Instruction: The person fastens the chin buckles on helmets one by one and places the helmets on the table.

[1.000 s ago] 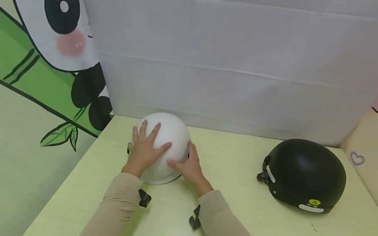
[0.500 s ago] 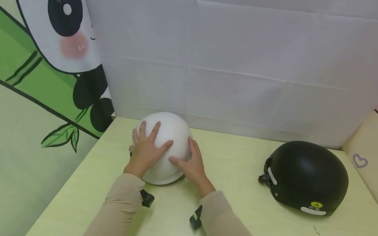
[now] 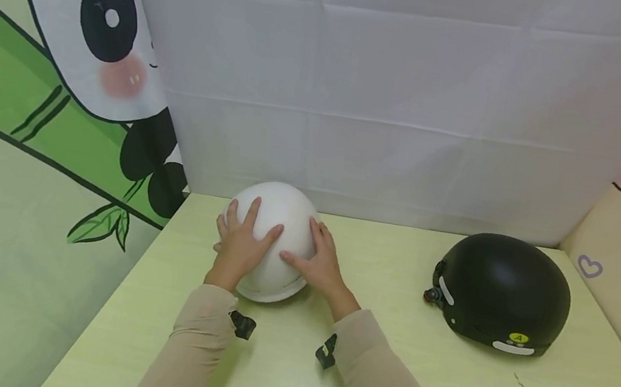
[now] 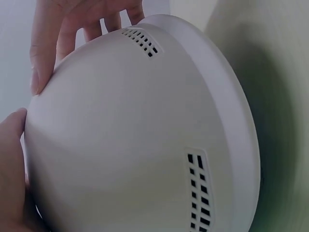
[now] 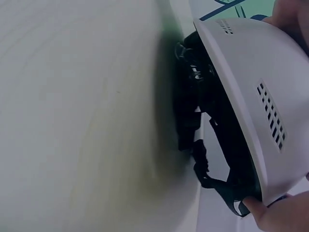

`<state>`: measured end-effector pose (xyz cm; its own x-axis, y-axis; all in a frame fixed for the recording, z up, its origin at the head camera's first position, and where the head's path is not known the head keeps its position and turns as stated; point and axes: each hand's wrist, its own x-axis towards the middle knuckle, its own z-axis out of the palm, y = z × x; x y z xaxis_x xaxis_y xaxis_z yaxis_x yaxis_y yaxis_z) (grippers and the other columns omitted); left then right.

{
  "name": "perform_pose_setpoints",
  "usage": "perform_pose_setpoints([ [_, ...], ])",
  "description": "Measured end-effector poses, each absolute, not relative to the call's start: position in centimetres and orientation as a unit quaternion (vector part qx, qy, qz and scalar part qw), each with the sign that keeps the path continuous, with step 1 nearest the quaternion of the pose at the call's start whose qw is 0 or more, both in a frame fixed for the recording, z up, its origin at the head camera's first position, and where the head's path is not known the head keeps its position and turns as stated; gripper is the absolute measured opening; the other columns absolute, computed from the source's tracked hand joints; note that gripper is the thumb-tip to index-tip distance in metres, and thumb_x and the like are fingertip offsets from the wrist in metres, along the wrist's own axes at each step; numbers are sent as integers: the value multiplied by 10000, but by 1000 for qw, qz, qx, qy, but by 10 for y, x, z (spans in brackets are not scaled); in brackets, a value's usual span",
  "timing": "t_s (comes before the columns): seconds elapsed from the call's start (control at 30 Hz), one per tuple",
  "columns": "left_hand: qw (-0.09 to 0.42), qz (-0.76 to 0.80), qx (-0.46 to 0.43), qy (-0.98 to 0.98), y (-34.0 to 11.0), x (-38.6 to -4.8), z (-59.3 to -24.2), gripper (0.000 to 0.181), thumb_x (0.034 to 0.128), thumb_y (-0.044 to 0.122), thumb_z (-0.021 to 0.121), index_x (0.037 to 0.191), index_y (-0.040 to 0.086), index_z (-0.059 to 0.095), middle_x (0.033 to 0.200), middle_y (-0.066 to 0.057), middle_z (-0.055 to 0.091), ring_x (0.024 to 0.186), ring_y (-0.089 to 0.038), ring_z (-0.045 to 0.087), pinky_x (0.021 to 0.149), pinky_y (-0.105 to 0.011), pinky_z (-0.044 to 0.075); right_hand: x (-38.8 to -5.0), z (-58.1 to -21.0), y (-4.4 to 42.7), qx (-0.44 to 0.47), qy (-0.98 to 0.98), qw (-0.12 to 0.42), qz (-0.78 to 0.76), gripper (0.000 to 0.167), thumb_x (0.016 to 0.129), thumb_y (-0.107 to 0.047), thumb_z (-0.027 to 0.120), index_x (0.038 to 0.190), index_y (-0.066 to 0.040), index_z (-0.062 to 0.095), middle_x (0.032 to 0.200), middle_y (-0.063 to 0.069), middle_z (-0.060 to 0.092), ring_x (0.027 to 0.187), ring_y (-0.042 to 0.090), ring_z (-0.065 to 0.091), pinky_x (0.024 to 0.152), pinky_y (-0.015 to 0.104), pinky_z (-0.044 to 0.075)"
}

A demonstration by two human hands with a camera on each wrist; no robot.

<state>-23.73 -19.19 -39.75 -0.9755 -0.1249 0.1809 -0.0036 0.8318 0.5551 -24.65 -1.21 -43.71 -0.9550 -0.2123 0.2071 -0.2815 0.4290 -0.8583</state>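
Both hands hold a white hard hat [image 3: 284, 209] near the back left of the table. My left hand [image 3: 238, 250] spreads over its left and front side, the thumb reaching across the shell. My right hand [image 3: 326, 266] grips the right side, thumb toward me and fingers behind. In the left wrist view, small grid vents mark the hard hat [image 4: 120, 111]. The right wrist view shows the hard hat [image 5: 285, 63] tilted, with a black inner harness [image 5: 224, 140] and a strap under its rim. A fingertip [image 5: 256, 208] touches the rim there.
A black helmet [image 3: 503, 292] with a yellow sticker sits at the right of the pale table [image 3: 283, 377]. A grey-white backdrop [image 3: 391, 98] rises behind the table. Printed side panels stand at left and right.
The hard hat has turned and tipped slightly, and a black piece seen at its left edge is now out of sight. My right hand has shifted slightly right and up with it.
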Motion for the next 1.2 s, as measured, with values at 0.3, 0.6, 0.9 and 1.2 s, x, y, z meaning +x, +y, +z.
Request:
perform_pose_setpoints([
  [0.3,98,-322,43,-941,-191,-235,-392,870,891,730,418,1573,261,152,1577,-159,-41,1383,-452,14,872,-802,245,-246,-417,-9,160,-863,42,478,936,849,-425,743,1565,-135,215,1588,163,141,1427,390,149,1027,597,313],
  [0.6,98,-361,38,-927,-191,-232,-387,868,907,722,391,1579,246,116,1569,-170,-51,1358,-457,86,886,-745,330,-242,-395,-7,165,-895,52,412,912,852,-501,703,1562,-162,240,1593,137,155,1445,389,60,1030,676,221],
  [0.9,88,-393,39,-915,-199,-227,-385,836,935,680,393,1578,224,114,1564,-199,-23,1370,-493,90,923,-732,305,-233,-381,-15,166,-907,63,382,906,845,-525,700,1555,-165,267,1588,142,175,1445,375,65,1039,656,217],
  [1.2,81,-420,35,-903,-214,-225,-384,805,962,645,372,1579,200,108,1563,-226,-3,1364,-539,116,931,-734,291,-224,-368,-30,162,-920,76,349,889,838,-536,703,1542,-163,309,1577,142,210,1441,379,83,1047,606,237],
])
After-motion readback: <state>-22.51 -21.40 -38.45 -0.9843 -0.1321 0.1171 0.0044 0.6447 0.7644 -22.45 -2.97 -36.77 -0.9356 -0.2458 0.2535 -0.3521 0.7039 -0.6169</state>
